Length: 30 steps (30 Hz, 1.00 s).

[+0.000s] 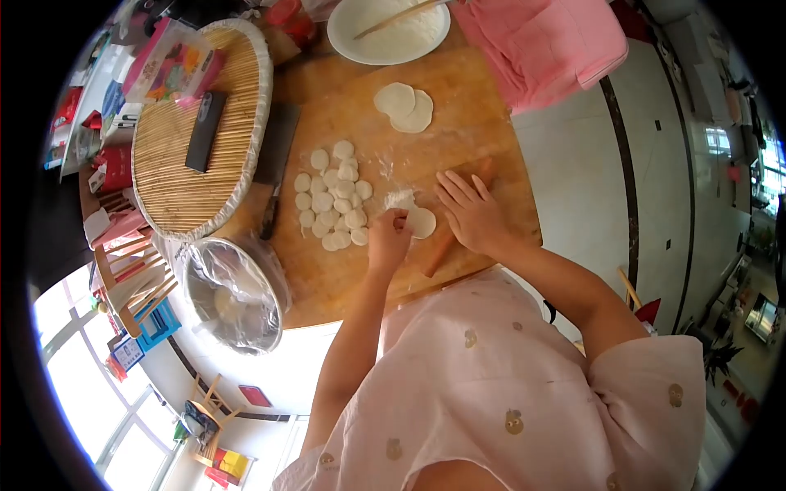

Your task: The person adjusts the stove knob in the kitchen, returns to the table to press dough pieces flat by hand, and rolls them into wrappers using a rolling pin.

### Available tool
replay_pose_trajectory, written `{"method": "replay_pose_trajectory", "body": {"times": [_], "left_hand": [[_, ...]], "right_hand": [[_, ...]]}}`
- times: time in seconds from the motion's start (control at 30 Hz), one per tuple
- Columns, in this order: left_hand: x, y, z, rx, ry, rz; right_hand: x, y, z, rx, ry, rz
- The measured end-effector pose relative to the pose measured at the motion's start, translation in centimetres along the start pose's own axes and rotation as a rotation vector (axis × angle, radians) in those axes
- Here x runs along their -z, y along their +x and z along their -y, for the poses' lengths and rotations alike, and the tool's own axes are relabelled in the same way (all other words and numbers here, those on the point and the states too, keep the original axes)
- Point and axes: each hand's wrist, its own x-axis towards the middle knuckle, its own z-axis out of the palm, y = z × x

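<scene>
A small flattened round of dough, a dumpling wrapper [422, 222], lies on the wooden board [327, 282], and my left hand [390, 237] pinches its left edge. My right hand [473, 214] rests flat across a wooden rolling pin [440, 255], fingers stretched out, just right of that wrapper. The pin slants across the board, its middle covered by the hand. Left of my left hand sit several small dough discs [323, 201], some overlapping. Two larger rolled wrappers [412, 112] overlap farther back. Loose flour [399, 198] is scattered beside the fingers.
A cleaver [278, 139] lies left of the discs, beside a round reed tray [155, 172] bearing a dark box [205, 131]. A plastic-covered metal bowl [233, 299] stands at the left edge. Behind are a white flour bowl [344, 49] and pink cloth [565, 49].
</scene>
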Motion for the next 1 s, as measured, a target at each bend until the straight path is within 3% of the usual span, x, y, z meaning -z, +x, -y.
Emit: {"method": "replay_pose_trajectory", "body": {"times": [0.07,0.17,0.2,0.27,0.37,0.47,0.57,0.67,0.77,0.87,0.97,1.0], "left_hand": [[-0.3,0.1,-0.2,0.03,0.078,0.101],[0.3,0.5,-5.5,0.092,0.516,0.189],[0.2,0.4,-5.3,0.076,0.523,0.161],[0.0,0.9,-4.3,0.038,0.524,0.088],[-0.2,0.7,-0.1,-0.021,0.149,-0.041],[-0.4,-0.5,0.4,0.107,-0.143,0.016],[-0.2,-0.4,-0.9,-0.01,0.261,0.085],[0.1,0.8,-4.1,0.164,0.57,0.158],[0.2,1.4,-1.2,0.042,0.401,0.067],[0.2,0.7,0.5,0.039,0.032,0.0],[-0.6,-0.5,0.2,-0.006,0.0,0.065],[-0.7,-0.4,-0.6,-0.003,0.149,0.068]], "right_hand": [[-0.6,2.7,0.8,-0.008,0.007,-0.034],[-0.9,8.4,2.8,-0.045,0.129,-0.201],[-0.6,8.2,2.8,-0.009,0.074,-0.185],[0.2,8.1,2.6,0.078,-0.048,-0.157],[-0.2,1.9,0.7,-0.003,0.074,0.018],[1.0,-0.7,-0.2,0.024,-0.017,0.012],[0.2,5.0,1.7,0.018,0.002,-0.039],[-1.5,9.3,3.0,-0.03,0.139,-0.181],[-0.8,6.1,2.1,0.027,0.051,-0.083],[0.9,-0.1,0.0,0.027,0.057,0.105],[0.6,1.6,0.7,0.01,0.003,0.057],[0.1,3.7,1.2,0.016,0.011,-0.012]]}}
